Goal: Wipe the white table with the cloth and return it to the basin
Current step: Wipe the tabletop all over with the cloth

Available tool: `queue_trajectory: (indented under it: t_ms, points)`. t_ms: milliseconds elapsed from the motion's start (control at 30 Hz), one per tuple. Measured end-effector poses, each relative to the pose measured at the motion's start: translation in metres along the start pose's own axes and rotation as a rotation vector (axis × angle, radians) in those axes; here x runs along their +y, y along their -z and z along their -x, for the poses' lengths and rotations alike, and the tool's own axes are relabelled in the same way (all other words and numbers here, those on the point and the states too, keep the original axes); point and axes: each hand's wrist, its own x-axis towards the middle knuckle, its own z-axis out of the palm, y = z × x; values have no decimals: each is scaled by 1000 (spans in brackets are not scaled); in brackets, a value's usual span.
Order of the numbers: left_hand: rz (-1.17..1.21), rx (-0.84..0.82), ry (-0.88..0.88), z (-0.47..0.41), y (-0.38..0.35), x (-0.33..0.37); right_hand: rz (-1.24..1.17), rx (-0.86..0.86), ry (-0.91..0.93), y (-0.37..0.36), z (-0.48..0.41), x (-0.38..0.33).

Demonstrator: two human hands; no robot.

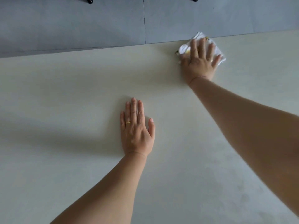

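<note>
So the big matte off-white tabletop [80,175] fills most of the view, with grey tiled floor [80,21] past its far edge and a couple of dark furniture legs [88,0] poking in at the very top. No basin anywhere in shot, so I can't say where the cloth has to end up.

The left hand [136,126] lies flat on the table around the middle, fingers straight and together, holding nothing. It looks like it's just propping the person up. The right hand [199,62] is stretched way out to the far right, palm down, fingers spread and pressing on a small crumpled white cloth with yellowish bits [183,49]. It isn't pinching or clutching the cloth, just pushing flat on top.

The cloth sits right at the far edge, and one corner seems to hang over it.

What I'd worry about: since the hand only presses, one more push outward could send the cloth off the edge onto the floor. It could also bunch up and slip out from under the palm. With a reach that long, the weight is on the left hand, and if that patch is damp it may slide.
</note>
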Motion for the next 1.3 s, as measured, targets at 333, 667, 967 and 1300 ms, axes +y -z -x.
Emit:
queue_trajectory:
  t_ms: [333,667,967,1300]
  points:
    - [-9,11,-8,-1,1,0,16,5,263,10,7,49]
    - [-5,25,-21,0,1,-2,79,-40,492,-4,83,33]
    - [-1,38,-29,1,-1,-2,40,-77,430,-18,162,9]
    - [22,81,-41,2,-4,-3,-28,19,114,-17,186,34]
